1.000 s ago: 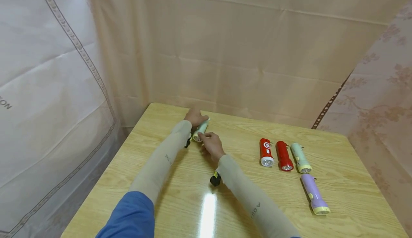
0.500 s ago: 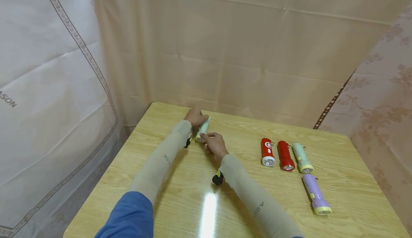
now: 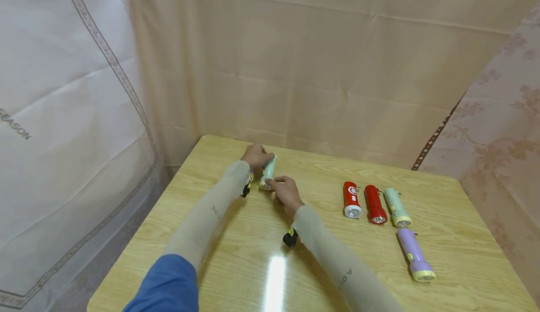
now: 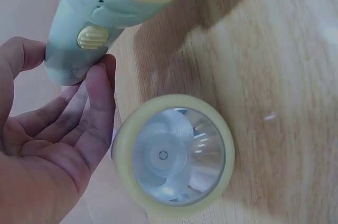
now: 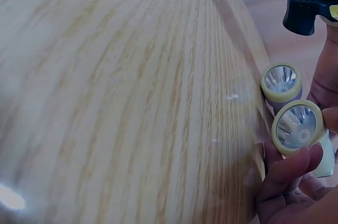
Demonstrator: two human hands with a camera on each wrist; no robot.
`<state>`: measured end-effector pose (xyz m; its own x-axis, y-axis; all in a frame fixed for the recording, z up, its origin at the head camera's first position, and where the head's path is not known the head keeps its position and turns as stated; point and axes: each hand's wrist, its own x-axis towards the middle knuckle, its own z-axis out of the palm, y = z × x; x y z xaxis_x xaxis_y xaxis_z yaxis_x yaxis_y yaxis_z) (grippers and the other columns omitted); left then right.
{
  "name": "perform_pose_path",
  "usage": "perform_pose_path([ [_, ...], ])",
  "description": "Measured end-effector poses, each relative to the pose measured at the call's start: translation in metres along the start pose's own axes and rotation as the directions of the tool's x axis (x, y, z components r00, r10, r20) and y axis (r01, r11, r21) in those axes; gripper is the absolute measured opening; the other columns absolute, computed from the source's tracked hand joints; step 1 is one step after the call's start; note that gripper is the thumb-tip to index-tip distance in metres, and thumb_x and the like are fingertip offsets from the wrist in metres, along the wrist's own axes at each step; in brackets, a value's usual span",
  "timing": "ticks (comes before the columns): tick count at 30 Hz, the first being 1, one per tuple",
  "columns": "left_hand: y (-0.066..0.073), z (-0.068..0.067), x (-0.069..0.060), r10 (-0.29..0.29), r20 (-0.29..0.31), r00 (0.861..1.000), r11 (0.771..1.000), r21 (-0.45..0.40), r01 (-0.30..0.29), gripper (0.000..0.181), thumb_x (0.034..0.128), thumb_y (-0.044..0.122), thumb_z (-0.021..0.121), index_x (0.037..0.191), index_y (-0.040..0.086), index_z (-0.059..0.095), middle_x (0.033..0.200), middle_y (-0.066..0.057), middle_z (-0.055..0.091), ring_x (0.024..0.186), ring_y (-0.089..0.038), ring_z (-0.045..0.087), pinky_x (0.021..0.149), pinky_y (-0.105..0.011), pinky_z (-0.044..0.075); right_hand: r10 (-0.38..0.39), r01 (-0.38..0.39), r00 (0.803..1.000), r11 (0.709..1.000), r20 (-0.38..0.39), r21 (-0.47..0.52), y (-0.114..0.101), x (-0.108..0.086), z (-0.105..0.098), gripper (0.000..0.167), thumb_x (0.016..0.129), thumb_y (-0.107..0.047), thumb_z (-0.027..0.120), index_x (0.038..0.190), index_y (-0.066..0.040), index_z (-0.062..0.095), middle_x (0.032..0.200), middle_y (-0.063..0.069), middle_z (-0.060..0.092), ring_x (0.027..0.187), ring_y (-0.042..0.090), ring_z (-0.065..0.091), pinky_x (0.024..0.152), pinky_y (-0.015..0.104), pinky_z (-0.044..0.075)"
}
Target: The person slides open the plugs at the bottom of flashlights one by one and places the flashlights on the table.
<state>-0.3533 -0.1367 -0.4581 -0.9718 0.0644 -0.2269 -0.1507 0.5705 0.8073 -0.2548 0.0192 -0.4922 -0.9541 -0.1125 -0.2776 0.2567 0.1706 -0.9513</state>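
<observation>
A mint green flashlight (image 3: pixel 269 169) with a pale yellow head lies near the far left of the table. My left hand (image 3: pixel 256 156) pinches its tail end between thumb and finger, plainly seen in the left wrist view. At its lens end, my right hand (image 3: pixel 287 193) grips the yellow rim (image 5: pixel 277 134) with thumb and fingers. Just left of it is a second flashlight, its yellow-rimmed lens (image 4: pixel 171 155) facing the left wrist camera. That one has a purple body (image 5: pixel 280 105), mostly hidden behind my left hand and wrist in the head view.
On the right of the wooden table (image 3: pixel 236 256) lie a red flashlight with a white rim (image 3: pixel 352 199), a plain red flashlight (image 3: pixel 374 204) and another mint green flashlight (image 3: pixel 396 207). A purple flashlight (image 3: pixel 415 255) lies nearer. A beige cloth (image 3: pixel 295 68) hangs behind the far edge.
The mint green flashlight has shifted slightly right and nearer, with both hands on it. A gap has widened between it and the purple flashlight beside it. The flashlights on the right stay put.
</observation>
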Motion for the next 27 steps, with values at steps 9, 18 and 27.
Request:
perform_pose_path([
  [9, -0.003, 0.003, -0.001, 0.015, -0.001, 1.000, 0.999, -0.037, -0.015, 0.037, 0.0969, 0.028, 0.069, 0.112, -0.006, 0.073, 0.096, -0.014, 0.073, 0.078, -0.024, 0.071, 0.077, -0.039, 0.062, -0.003, 0.004, 1.000, 1.000, 0.023, -0.019, 0.002, -0.003, -0.009, 0.048, 0.096, -0.035, 0.075, 0.130, -0.004, 0.061, 0.097, 0.008, 0.068, 0.052, 0.007, 0.041, 0.052, 0.024, 0.041],
  [18, -0.001, 0.005, -0.016, -0.004, 0.008, 1.000, 0.996, -0.088, 0.005, 0.041, 0.0987, 0.031, 0.070, 0.121, -0.004, 0.068, 0.105, -0.014, 0.070, 0.088, -0.028, 0.071, 0.082, -0.042, 0.061, -0.011, 0.012, 0.999, 0.999, 0.038, -0.046, 0.002, -0.011, -0.016, 0.049, 0.095, -0.034, 0.076, 0.130, -0.003, 0.061, 0.100, 0.010, 0.071, 0.053, 0.007, 0.041, 0.051, 0.023, 0.038],
  [27, -0.002, 0.008, -0.038, 0.065, 0.013, 0.998, 0.989, -0.130, -0.063, 0.038, 0.0992, 0.031, 0.070, 0.117, -0.003, 0.069, 0.105, -0.014, 0.070, 0.088, -0.030, 0.073, 0.085, -0.044, 0.060, -0.001, 0.007, 0.998, 0.996, 0.059, -0.093, 0.007, -0.021, -0.024, 0.050, 0.093, -0.038, 0.077, 0.129, -0.007, 0.061, 0.099, 0.008, 0.066, 0.055, 0.011, 0.040, 0.053, 0.027, 0.038],
])
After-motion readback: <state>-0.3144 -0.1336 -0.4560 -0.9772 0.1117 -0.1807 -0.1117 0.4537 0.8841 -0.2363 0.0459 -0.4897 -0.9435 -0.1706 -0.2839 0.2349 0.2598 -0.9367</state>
